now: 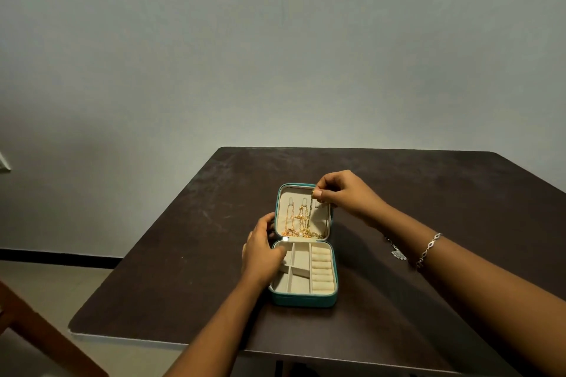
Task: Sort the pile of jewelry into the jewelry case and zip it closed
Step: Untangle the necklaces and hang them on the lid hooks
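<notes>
A teal jewelry case lies open on the dark table, its cream lid upright at the back. Gold necklaces hang from the lid's hooks and gather at its bottom edge. My right hand is at the lid's top right corner, pinching the upper end of a gold chain. My left hand rests on the case's left side, its fingers on the lid's edge and over the left compartments. The tray's ring rolls and compartments hold nothing that I can see.
A silver jewelry piece lies on the table to the right of the case, partly hidden by my right forearm, which wears a silver bracelet. A wooden chair part shows at the lower left. The table's near edge runs below the case.
</notes>
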A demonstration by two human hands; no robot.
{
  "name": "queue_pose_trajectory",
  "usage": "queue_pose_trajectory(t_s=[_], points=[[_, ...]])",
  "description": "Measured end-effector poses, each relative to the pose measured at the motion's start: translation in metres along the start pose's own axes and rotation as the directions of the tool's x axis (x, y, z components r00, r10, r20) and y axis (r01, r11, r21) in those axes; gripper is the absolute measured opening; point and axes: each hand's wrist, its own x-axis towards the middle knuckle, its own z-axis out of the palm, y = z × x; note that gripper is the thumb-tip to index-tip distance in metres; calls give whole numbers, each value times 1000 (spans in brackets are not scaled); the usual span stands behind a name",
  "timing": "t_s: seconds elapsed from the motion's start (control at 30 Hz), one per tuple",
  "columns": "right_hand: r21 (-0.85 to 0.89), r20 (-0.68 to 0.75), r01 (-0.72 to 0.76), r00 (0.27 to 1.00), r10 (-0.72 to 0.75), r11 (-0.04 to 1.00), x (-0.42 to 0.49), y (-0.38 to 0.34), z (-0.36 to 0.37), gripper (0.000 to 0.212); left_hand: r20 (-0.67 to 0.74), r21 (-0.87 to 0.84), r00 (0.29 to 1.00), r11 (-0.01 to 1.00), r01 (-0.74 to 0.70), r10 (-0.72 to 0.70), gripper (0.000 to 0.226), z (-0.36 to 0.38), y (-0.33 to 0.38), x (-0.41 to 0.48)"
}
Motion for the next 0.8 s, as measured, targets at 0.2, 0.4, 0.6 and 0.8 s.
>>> queue_pose_trajectory(t_s=[0.2,0.4,0.6,0.8], points=[[-410,-191,84,966,-175,908,10,11,7,17,0,-12,1000,1000,-6,6,60,0,2,-3],[-658,-177,232,877,-446,716,15,23,10,15,-5,-36,1000,999,-8,7,59,-1,3,-5],[-842,-19,315,795,-607,439,13,31,13,26,-29,-46,999,998,-45,44,58,-1,6,-6],[-842,-45,312,772,-633,441,14,38,12,33,-18,-71,998,996,-62,61,61,-3,10,-9]])
